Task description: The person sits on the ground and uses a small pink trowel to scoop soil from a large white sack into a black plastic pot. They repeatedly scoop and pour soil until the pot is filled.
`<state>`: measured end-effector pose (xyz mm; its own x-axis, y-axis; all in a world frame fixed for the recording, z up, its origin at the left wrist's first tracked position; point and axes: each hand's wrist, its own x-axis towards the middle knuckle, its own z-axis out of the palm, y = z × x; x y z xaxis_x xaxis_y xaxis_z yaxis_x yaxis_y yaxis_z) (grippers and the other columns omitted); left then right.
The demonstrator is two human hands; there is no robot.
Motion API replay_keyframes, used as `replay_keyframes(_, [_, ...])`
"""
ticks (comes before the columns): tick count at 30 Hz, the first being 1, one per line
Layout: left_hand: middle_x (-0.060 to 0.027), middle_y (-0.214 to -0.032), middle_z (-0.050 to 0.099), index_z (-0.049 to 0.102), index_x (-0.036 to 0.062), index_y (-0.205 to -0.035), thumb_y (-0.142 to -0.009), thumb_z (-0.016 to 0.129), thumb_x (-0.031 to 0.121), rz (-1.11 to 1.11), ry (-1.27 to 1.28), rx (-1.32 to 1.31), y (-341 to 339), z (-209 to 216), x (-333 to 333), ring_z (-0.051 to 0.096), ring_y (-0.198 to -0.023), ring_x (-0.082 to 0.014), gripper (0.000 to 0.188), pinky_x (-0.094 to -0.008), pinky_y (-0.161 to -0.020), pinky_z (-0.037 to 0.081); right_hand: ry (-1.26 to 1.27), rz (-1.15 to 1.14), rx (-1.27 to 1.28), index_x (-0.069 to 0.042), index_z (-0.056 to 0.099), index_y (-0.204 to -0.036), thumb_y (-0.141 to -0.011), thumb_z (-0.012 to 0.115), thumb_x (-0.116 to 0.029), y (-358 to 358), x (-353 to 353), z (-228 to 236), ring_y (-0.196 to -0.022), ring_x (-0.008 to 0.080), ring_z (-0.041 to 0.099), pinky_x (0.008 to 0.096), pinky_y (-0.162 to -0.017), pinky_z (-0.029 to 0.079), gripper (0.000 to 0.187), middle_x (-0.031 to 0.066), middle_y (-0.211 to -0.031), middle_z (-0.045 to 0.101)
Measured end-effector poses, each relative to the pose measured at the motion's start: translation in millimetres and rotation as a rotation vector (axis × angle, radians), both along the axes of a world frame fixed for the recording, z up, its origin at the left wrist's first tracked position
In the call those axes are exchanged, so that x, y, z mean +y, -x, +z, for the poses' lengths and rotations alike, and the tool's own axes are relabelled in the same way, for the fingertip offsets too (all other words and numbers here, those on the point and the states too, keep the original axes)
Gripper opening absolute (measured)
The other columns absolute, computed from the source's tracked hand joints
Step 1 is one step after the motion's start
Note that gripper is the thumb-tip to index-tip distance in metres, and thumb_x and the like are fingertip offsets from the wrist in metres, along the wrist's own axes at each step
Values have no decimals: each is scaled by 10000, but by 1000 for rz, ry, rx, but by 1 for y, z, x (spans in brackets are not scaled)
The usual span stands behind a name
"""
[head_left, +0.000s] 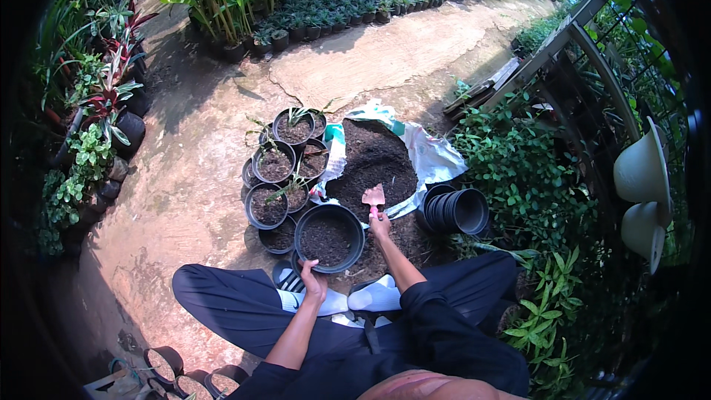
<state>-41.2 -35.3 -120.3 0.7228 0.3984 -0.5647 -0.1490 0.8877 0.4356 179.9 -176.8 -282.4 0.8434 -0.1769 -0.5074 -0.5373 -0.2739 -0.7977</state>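
My left hand [313, 281] grips the near rim of a black plant pot [329, 235] that has dark soil in it. In my right hand [380, 224] is the handle of a pink hand trowel [374, 197], its blade over the soil [370, 159] in an opened white and green sack [437, 157]. Left of the sack, several black pots [268, 206] of soil stand close together, some with small, spiky plants. The fingers of both hands are closed; those under the pot's rim are partly hidden.
A stack of black pots [468, 211] lies on its side right of the sack. Leafy bushes [511, 155] border the right, where two pale hats [638, 170] hang. More soil-filled pots [163, 363] stand at lower left. Potted plants line the concrete path [170, 200].
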Motion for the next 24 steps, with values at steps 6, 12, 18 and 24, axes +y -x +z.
replay_keyframes(6, [-65,-1304,513,468,197,-1262,-791,606,206,-31,-32,15,-2,-1,-3,504,-1215,-253,492,-453,-1000,444,82,162,-90,-93,645,-921,-877,696,-248,10,-9,22,-534,115,536,300,-453,409,170,38,-715,612])
replay_keyframes(12, [-81,-1234,512,488,185,-1168,-798,647,336,-15,-219,98,-3,6,-4,522,-1185,-272,430,-506,-962,472,-251,190,142,-65,642,-981,-932,633,-181,18,8,85,-595,81,531,245,-477,380,126,-1,-751,593])
replay_keyframes(18, [-77,-1270,498,472,203,-1179,-810,653,390,-52,-239,103,-3,0,-7,509,-1201,-261,452,-487,-981,443,-388,176,121,-67,636,-1032,-954,588,-161,25,-15,124,-552,63,494,232,-454,350,130,-18,-695,557])
replay_keyframes(24, [-88,-1336,496,452,182,-1307,-816,649,441,-84,-253,91,2,-10,-5,492,-1249,-273,589,-479,-1028,414,-486,198,-31,-59,615,-1072,-962,583,-137,45,-37,219,-553,38,417,205,-468,294,138,-37,-724,513])
